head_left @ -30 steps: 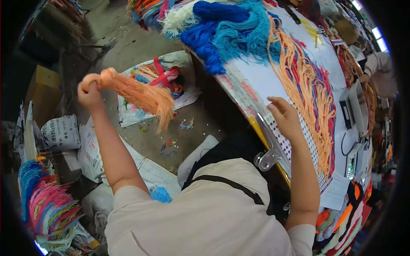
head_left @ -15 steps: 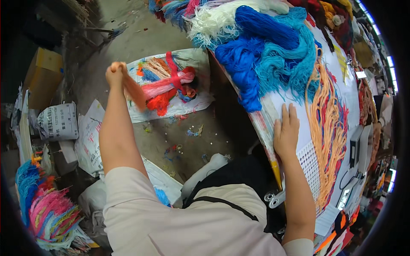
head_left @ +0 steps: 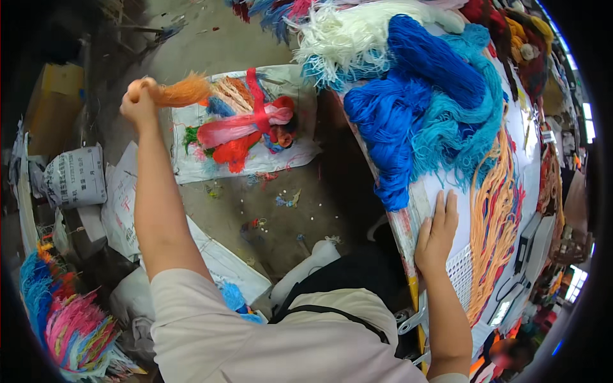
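My left hand [head_left: 138,107] is closed round the looped end of an orange yarn hank [head_left: 184,91], held out at the left over the floor. The loose brushy end of the hank points right, toward a white sack [head_left: 300,118] laid on the floor. Upon that sack lies a bundle of pink, red and tan yarn [head_left: 230,132] crossed by a red strip [head_left: 257,96]. My right hand [head_left: 437,235] lies flat on the white table [head_left: 418,191], fingers stretched forward and holding nothing. Just ahead of it are a royal blue yarn hank [head_left: 389,108] and a teal one [head_left: 456,127].
Long peach strands [head_left: 495,223] run down the table beside a white perforated sheet [head_left: 460,271]. White yarn [head_left: 345,38] is heaped at the table's far end. Left of me stand a cardboard box [head_left: 60,102], a printed white sack [head_left: 76,177] and a multicoloured yarn pile [head_left: 70,319].
My left hand has moved left with the orange hank, which swung from hanging down to stretching out rightward. My right hand stays flat on the table. The whole view has shifted slightly.
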The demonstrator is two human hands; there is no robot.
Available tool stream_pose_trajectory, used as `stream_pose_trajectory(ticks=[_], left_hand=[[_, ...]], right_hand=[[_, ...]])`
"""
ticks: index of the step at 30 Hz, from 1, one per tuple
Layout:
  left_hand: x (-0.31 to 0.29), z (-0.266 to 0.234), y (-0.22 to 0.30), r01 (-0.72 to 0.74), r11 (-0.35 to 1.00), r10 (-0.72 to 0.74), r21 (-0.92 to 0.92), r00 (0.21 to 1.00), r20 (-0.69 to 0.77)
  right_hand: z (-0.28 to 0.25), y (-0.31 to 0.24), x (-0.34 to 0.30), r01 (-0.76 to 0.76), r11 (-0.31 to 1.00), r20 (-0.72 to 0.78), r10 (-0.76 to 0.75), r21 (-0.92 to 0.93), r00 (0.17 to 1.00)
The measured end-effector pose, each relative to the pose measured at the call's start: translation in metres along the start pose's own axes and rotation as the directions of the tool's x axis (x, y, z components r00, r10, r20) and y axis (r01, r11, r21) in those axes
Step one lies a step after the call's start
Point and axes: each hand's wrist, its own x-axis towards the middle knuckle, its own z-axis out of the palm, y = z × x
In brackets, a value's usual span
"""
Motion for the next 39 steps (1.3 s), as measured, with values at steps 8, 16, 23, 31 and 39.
stream_pose_trajectory(ticks=[8,16,23,31,39], left_hand=[[-0.217,0.123,0.001,-0.22,0.936,0.038,0.274,0.84,0.542],[-0.382,0.17,0.011,-0.098,0.915,-0.35,0.391,0.291,0.891],[-0.339,0.159,-0.073,-0.049,0.996,-0.042,0.071,0.44,0.897],[-0.353,0.154,-0.073,-0.03,0.918,-0.227,0.394,0.777,0.588],[-0.207,0.048,0.273,0.113,0.629,0.086,-0.769,0.973,0.213]], right_hand=[[-0.001,-0.002,0.001,-0.021,0.998,0.041,0.023,-0.062,0.999],[-0.001,0.006,-0.002,-0.049,0.997,0.059,0.052,-0.054,0.997],[0.005,0.001,0.007,-0.012,1.0,0.075,0.013,-0.025,0.997],[-0.006,-0.001,0.007,-0.047,0.998,0.071,0.05,-0.049,0.996],[-0.012,0.01,-0.002,-0.088,0.996,0.045,0.089,-0.018,0.995]])
